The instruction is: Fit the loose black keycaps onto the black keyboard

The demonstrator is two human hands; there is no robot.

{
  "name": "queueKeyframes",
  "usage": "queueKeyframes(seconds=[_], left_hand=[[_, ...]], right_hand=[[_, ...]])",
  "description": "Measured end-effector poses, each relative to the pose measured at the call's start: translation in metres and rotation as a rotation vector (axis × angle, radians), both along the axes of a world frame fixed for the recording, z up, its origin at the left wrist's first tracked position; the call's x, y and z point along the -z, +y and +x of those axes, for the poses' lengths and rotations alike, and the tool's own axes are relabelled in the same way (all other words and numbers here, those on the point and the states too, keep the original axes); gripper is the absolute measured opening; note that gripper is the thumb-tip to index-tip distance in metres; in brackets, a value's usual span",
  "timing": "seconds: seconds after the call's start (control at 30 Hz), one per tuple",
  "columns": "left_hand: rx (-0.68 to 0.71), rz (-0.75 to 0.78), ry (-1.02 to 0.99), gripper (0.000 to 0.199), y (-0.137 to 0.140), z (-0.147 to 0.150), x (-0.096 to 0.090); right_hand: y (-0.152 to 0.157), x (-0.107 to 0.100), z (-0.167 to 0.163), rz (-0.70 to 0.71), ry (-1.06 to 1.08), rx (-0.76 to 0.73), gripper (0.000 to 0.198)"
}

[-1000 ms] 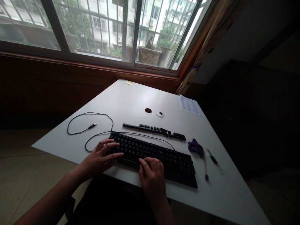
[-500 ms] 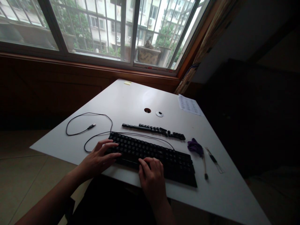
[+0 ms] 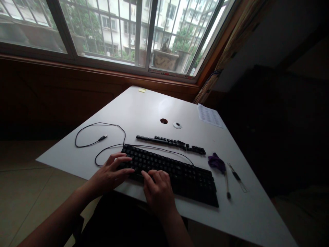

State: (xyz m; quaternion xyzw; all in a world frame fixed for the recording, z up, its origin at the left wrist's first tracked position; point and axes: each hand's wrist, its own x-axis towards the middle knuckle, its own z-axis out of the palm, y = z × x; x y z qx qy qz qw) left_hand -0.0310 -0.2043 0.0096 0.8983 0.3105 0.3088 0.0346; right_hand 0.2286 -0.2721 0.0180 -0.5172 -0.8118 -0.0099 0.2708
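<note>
A black keyboard (image 3: 171, 168) lies at a slant along the table's near edge. Over its left end rests my left hand (image 3: 113, 171), fingers stretched and apart across the keys, the thumb reaching along the front rows. My right hand (image 3: 159, 192) is at the keyboard's front edge, left of its middle. Its forefinger points onto the bottom rows and the other fingers bend loosely over the keys; nothing shows in it. Behind the keyboard, loose black keycaps (image 3: 171, 141) lie in a row. The keyboard's cable (image 3: 123, 128) curls to the left, ending in a USB plug (image 3: 103, 137).
Right of the keyboard lie a purple cloth (image 3: 216, 162), a brush (image 3: 227, 185) and a wire keycap puller (image 3: 238, 177). Farther back on the white table (image 3: 149, 106) are a round hole (image 3: 163, 121), its cover (image 3: 177, 125), a printed sheet (image 3: 210, 116) and yellow notes (image 3: 142, 90).
My right hand has shifted left along the keyboard's front rows, closer to my left hand. The left hand stays on the keyboard's left end. The view has turned slightly.
</note>
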Motion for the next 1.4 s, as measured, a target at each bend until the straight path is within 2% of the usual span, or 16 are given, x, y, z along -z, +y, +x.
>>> queueKeyframes(seconds=[0.13,0.57,1.0,1.4], left_hand=[[0.002,-0.002,0.007,0.032,0.0003,-0.0004,0.001],[0.012,0.006,-0.005,0.034,0.0016,-0.0009,0.0024],[0.013,0.008,-0.008,0.03,0.0022,0.0006,0.0017],[0.021,-0.004,-0.011,0.029,0.0021,0.0001,0.0011]], right_hand=[[0.0097,-0.001,-0.0053,-0.055,-0.062,-0.013,0.039],[0.011,0.0081,-0.0054,-0.044,-0.111,-0.009,0.054],[0.0101,0.0015,-0.0077,-0.065,-0.117,-0.002,0.051],[0.0094,0.003,-0.0067,-0.098,-0.108,-0.01,0.056]])
